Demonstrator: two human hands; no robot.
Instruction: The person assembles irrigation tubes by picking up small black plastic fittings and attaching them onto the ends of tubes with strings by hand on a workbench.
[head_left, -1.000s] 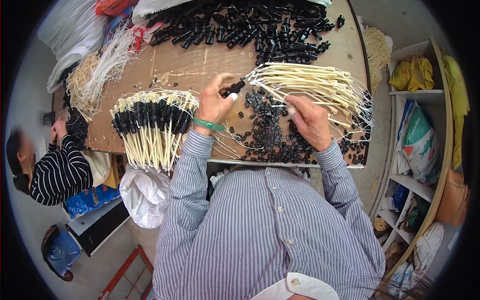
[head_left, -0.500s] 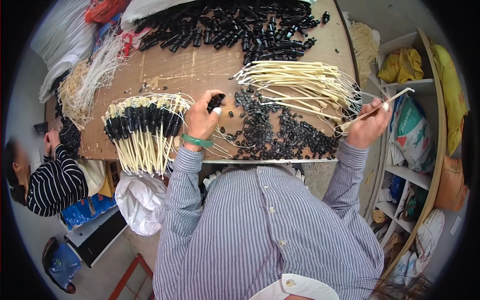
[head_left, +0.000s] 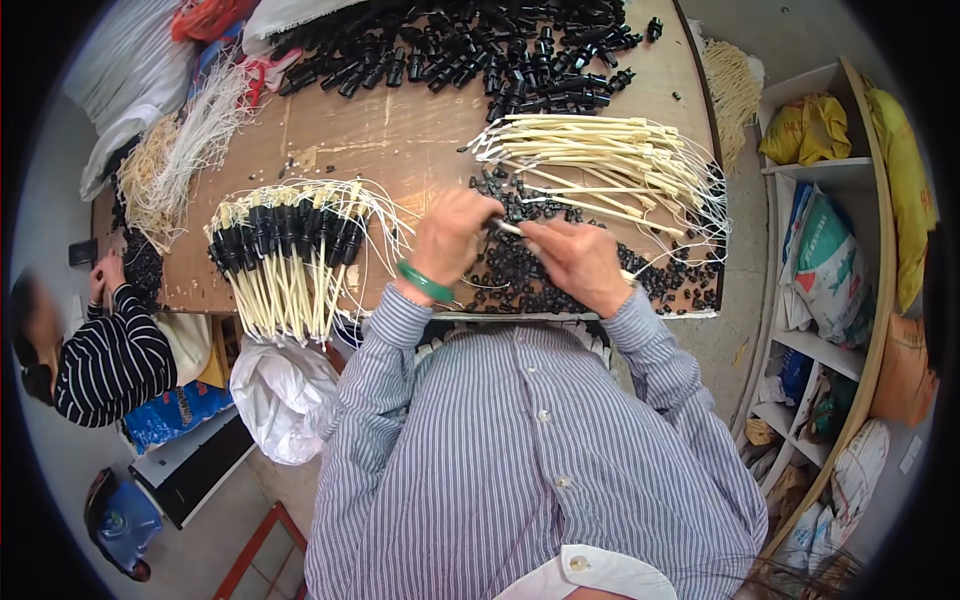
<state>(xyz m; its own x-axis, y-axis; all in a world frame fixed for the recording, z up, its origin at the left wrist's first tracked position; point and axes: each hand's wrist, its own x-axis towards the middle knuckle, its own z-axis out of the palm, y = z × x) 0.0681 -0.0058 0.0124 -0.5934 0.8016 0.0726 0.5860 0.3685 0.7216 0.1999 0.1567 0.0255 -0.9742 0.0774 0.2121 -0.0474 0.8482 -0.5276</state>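
Note:
My left hand [head_left: 455,235], with a green bangle at the wrist, is closed on a small black plastic piece [head_left: 493,219]. Against it, my right hand [head_left: 582,262] pinches a cream tube [head_left: 509,228] by its white-tipped end. The tube's other end and a white wire come out behind that hand. Both hands meet above a heap of tiny black plastic pieces [head_left: 520,292] near the table's front edge. Farther right lies a pile of cream tubes with white wires [head_left: 610,165]. On the left, a bundle of tubes fitted with black sleeves [head_left: 290,235] hangs partly over the edge.
Black plastic cylinders [head_left: 470,60] cover the far part of the wooden table [head_left: 350,130]. White and tan wires [head_left: 190,150] lie at the left. Another person in stripes [head_left: 115,355] sits there. Shelves with bags [head_left: 820,165] stand at right; a white sack [head_left: 285,405] is below the table.
My right hand has swung in from the right with the cream tube. My left hand has shifted right, and the two hands have come together.

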